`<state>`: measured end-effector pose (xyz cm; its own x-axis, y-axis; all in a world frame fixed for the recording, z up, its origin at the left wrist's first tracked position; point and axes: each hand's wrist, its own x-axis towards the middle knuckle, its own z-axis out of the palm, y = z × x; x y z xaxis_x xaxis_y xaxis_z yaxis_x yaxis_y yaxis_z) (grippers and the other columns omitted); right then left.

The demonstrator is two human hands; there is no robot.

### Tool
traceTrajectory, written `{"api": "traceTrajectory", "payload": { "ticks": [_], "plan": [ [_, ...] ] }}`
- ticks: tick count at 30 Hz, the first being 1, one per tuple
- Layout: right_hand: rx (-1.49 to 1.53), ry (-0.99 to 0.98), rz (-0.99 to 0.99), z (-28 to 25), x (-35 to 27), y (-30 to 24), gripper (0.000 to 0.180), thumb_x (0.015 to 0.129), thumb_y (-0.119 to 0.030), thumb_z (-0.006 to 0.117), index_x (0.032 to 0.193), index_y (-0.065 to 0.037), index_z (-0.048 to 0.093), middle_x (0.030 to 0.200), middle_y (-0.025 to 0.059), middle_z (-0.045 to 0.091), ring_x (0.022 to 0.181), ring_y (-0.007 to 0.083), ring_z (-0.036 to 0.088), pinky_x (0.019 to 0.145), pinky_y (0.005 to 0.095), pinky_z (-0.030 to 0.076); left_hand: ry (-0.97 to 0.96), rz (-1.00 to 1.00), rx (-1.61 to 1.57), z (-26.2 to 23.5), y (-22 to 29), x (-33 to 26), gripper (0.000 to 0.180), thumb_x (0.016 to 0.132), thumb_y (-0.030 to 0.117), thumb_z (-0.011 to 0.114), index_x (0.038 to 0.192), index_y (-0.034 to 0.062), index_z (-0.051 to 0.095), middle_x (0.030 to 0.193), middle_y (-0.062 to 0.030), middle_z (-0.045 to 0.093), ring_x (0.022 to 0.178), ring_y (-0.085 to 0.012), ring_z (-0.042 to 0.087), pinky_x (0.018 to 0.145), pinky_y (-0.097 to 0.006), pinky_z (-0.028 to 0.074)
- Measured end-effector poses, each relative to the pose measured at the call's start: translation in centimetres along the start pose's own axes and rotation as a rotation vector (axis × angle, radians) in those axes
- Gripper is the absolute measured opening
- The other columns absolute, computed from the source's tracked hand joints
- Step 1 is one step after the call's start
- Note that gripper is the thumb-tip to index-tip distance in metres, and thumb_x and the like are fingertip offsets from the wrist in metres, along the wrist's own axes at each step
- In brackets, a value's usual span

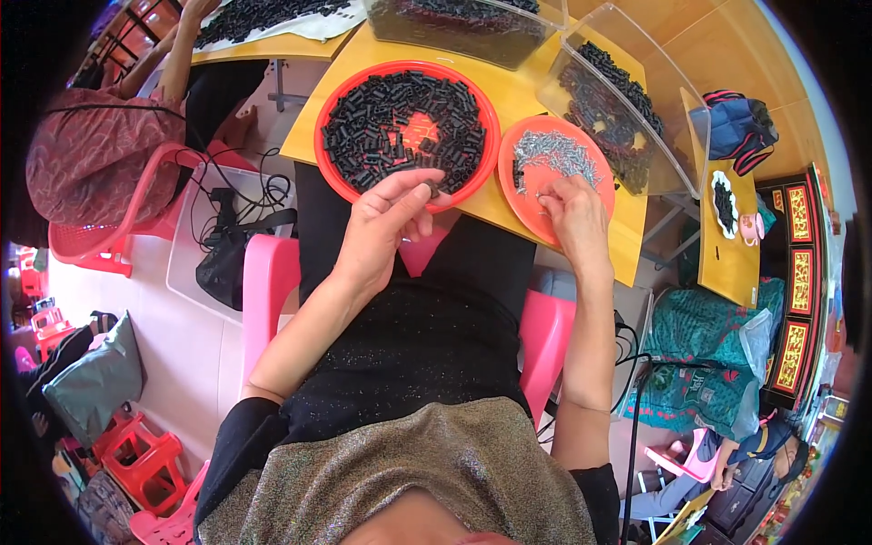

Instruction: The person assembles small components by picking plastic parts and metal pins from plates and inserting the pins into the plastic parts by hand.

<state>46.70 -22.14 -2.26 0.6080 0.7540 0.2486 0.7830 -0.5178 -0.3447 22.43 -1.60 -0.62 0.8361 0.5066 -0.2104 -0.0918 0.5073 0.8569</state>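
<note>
My left hand [386,218] pinches a small black plastic piece [432,190] between thumb and fingers, just over the near rim of a red basin [324,168]. Many short black tubular pieces [363,118] fill that basin, with its red bottom showing in the middle. Over an orange plate [531,213] to the right, my right hand [577,218] has its fingertips drawn together. Small silvery metal pins or screws [554,150] lie heaped on the plate, under and beyond those fingertips. Whatever the right fingers hold is too small to make out.
Clear plastic bins [472,41] of black pieces stand along the yellow table's [304,136] back and right. At left, another person [109,159] sits by a table spread with black parts. Cables [263,182] lie in a pale tub; pink chair arms [270,282] flank me.
</note>
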Motion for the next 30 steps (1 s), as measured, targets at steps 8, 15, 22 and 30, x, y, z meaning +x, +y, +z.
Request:
{"api": "traceTrajectory", "payload": {
  "ticks": [8, 15, 22, 30],
  "plan": [
    [-0.066, -0.086, 0.006, 0.1, -0.2, 0.0, 0.014, 0.099, -0.014, 0.068, 0.101, 0.000, 0.066, 0.101, 0.0214, 0.069, 0.094, 0.0443, 0.069, 0.081, 0.0531, 0.054, -0.038, -0.027, -0.043, -0.2, -1.5, 0.2, 0.026, 0.108, 0.021, 0.066, 0.128, 0.0062, 0.071, 0.107, -0.0031, 0.079, 0.073, -0.0028, 0.060, 0.065, -0.019, 0.043],
    [0.026, 0.013, 0.057, -0.9, 0.2, 0.3, 0.012, 0.097, -0.010, 0.070, 0.100, 0.001, 0.066, 0.098, 0.0194, 0.069, 0.094, 0.0420, 0.068, 0.082, 0.0496, 0.054, -0.029, -0.070, -0.041, -0.1, -1.8, 0.4, 0.023, 0.108, 0.020, 0.066, 0.125, 0.0064, 0.071, 0.106, -0.0028, 0.079, 0.073, -0.0025, 0.060, 0.064, -0.018, 0.042],
    [0.130, -0.124, -0.076, -1.2, 0.0, -0.3, 0.012, 0.090, -0.010, 0.077, 0.093, 0.001, 0.074, 0.094, 0.0191, 0.069, 0.091, 0.0386, 0.070, 0.081, 0.0483, 0.055, -0.024, -0.088, -0.052, 0.0, -2.0, 0.6, 0.021, 0.108, 0.020, 0.066, 0.124, 0.0071, 0.070, 0.105, -0.0023, 0.079, 0.073, -0.0022, 0.061, 0.063, -0.018, 0.042],
    [-0.034, -0.073, -0.006, 0.7, -0.3, -0.6, 0.016, 0.097, -0.013, 0.070, 0.097, 0.002, 0.067, 0.099, 0.0219, 0.068, 0.091, 0.0464, 0.068, 0.080, 0.0539, 0.055, -0.079, -0.081, 0.043, 0.9, -1.6, 1.0, 0.018, 0.108, 0.020, 0.066, 0.121, 0.0082, 0.070, 0.103, -0.0028, 0.077, 0.073, -0.0033, 0.061, 0.065, -0.019, 0.044]
  ]
}}
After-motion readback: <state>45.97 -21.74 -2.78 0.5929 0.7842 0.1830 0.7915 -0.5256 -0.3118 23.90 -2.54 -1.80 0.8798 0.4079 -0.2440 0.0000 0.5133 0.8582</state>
